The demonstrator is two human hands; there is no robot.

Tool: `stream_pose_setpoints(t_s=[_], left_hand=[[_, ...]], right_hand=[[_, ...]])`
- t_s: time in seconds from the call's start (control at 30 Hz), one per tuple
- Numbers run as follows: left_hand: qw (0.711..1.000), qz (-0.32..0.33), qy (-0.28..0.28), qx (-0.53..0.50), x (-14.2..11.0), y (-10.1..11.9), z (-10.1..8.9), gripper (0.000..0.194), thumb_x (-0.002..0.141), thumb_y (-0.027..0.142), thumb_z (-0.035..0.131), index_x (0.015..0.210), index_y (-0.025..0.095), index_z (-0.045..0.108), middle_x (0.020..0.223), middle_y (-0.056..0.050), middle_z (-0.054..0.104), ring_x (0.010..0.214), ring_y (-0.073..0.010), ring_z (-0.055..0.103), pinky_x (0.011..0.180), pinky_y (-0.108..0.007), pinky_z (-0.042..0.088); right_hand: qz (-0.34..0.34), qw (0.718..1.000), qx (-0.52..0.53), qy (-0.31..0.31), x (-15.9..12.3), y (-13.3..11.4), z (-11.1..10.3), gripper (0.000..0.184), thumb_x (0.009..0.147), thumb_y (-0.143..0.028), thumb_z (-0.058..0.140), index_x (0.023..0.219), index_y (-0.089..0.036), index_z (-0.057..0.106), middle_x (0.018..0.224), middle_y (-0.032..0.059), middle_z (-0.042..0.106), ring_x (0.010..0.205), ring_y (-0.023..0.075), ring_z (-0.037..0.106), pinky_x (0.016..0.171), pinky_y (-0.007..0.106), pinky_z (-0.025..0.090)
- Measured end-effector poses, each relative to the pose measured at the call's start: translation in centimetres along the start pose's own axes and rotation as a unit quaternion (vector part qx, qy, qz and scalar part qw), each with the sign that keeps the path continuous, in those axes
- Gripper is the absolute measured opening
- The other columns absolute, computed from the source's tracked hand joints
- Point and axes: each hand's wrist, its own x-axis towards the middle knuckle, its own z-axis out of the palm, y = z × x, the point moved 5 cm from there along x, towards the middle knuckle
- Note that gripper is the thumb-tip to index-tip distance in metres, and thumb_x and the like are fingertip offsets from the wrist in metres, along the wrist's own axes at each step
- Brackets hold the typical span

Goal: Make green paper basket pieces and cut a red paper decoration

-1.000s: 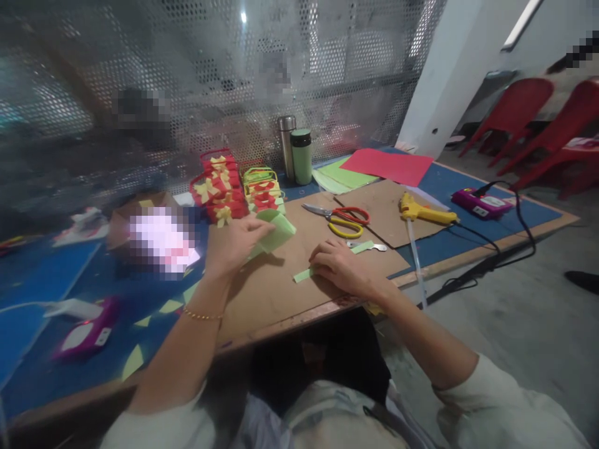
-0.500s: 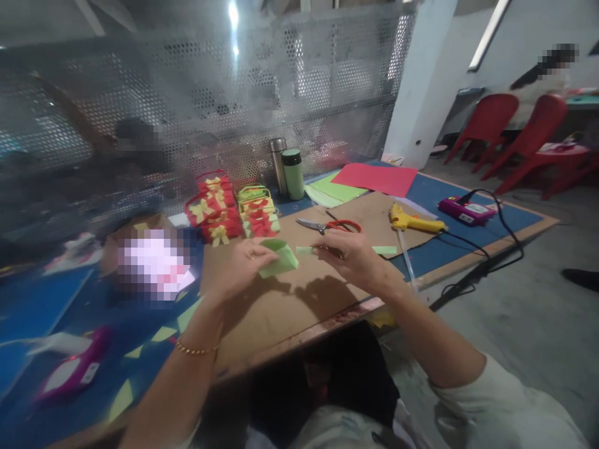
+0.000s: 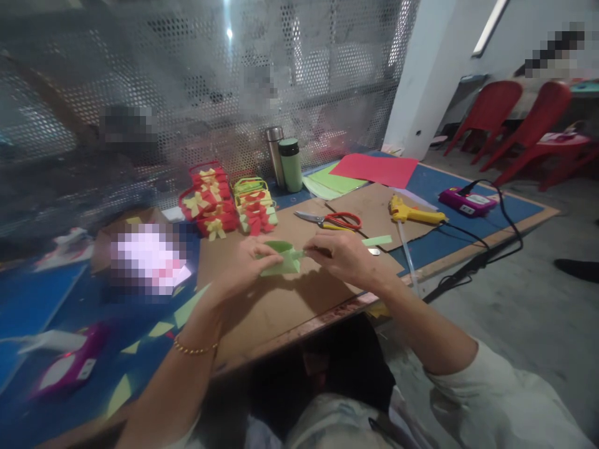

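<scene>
My left hand [image 3: 250, 265] pinches a small folded green paper box [image 3: 286, 265] by its left side, above the cardboard sheet [image 3: 262, 318]. In my right hand [image 3: 339, 255] is a narrow light-green paper strip [image 3: 298, 254], gripped between thumb and fingers. The strip's left end meets the box's upper right edge; whether it is stuck there I cannot tell. Part of a green strip [image 3: 378, 241] shows to the right of my right hand. Just behind the hands lie red-handled scissors [image 3: 344, 220], blades pointing left.
Red baskets with yellow bows [image 3: 210, 202] and green ones with red bows [image 3: 255, 209] stand at the back. Nearby are a green flask [image 3: 291, 167], coloured sheets [image 3: 377, 169], a yellow glue gun [image 3: 414, 214] and a purple power box [image 3: 468, 201]. Paper scraps [image 3: 161, 328] lie left.
My right hand has brought its strip left against the paper box, closing the gap between them. The box has turned slightly in my left hand. The camera view has shifted a little.
</scene>
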Motion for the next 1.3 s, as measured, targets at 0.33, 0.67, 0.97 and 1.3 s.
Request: stream_pose_setpoints(t_s=[0.33, 0.67, 0.97, 1.3], left_hand=[[0.999, -0.01, 0.013, 0.037, 0.1, -0.5, 0.2, 0.021, 0.078, 0.038, 0.069, 0.077, 0.023, 0.084, 0.101, -0.011, 0.08, 0.094, -0.0297, 0.068, 0.081, -0.038, 0.053], [0.997, -0.018, 0.031, 0.069, 0.1, -0.4, 0.4, 0.02, 0.077, 0.041, 0.07, 0.076, 0.023, 0.078, 0.092, -0.006, 0.076, 0.09, -0.0254, 0.067, 0.084, -0.034, 0.051], [0.998, -0.015, 0.034, 0.051, 0.1, -0.2, 0.8, 0.021, 0.075, 0.041, 0.072, 0.077, 0.022, 0.08, 0.089, -0.006, 0.076, 0.089, -0.026, 0.068, 0.081, -0.035, 0.052], [0.999, -0.016, 0.041, 0.009, 0.0, 0.0, 1.1, 0.017, 0.074, 0.038, 0.073, 0.075, 0.022, 0.08, 0.085, -0.006, 0.075, 0.092, -0.027, 0.067, 0.086, -0.037, 0.052]], right_hand=[[0.014, 1.0, 0.005, -0.02, 0.6, -0.1, 0.7, 0.016, 0.093, -0.017, 0.064, 0.092, -0.02, 0.08, 0.085, 0.0061, 0.077, 0.075, 0.0183, 0.067, 0.066, 0.027, 0.039], [0.009, 0.999, 0.023, -0.021, 0.8, 0.2, 0.7, 0.018, 0.093, -0.017, 0.063, 0.091, -0.021, 0.08, 0.083, 0.0056, 0.077, 0.072, 0.0176, 0.066, 0.065, 0.027, 0.04], [0.01, 0.999, 0.037, -0.029, 0.7, 0.2, 0.8, 0.017, 0.093, -0.02, 0.064, 0.086, -0.02, 0.079, 0.08, 0.0049, 0.076, 0.07, 0.0166, 0.064, 0.063, 0.026, 0.038], [0.022, 0.998, 0.041, -0.043, 0.8, 0.1, 0.9, 0.016, 0.092, -0.019, 0.064, 0.086, -0.019, 0.079, 0.08, 0.0055, 0.075, 0.071, 0.0168, 0.064, 0.065, 0.027, 0.037]])
